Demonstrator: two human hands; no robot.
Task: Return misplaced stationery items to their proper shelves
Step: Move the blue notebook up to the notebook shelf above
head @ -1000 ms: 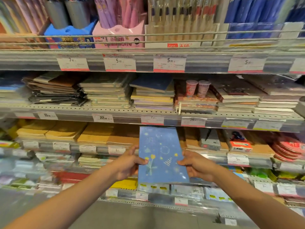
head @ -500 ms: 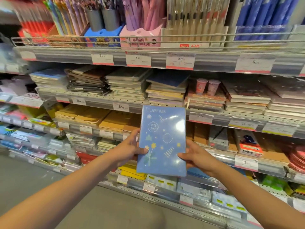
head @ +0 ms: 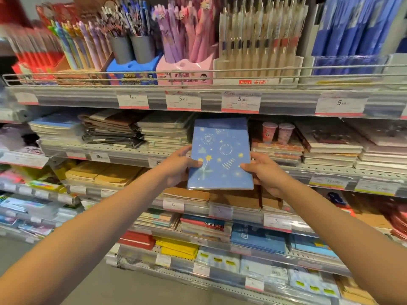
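A blue notebook (head: 221,155) with stars and firework rings on its cover is held up in front of the notebook shelf (head: 123,150), its top edge tucked under the shelf above. My left hand (head: 178,167) grips its left edge, thumb on the cover. On the opposite edge, my right hand (head: 265,172) holds it the same way. Stacks of notebooks (head: 165,130) lie on the shelf just left of it, and another stack (head: 277,148) sits to its right.
Two small pink cups (head: 278,132) stand on the stack to the right. Pen holders (head: 185,47) fill the top shelf behind a wire rail (head: 220,70). Brown notebooks (head: 103,173) lie one shelf below, with more stationery on lower shelves. Grey floor (head: 105,289) runs bottom left.
Both hands have raised the blue notebook from in front of the brown-notebook shelf up to the shelf above it. The view has tilted upward and shifted.
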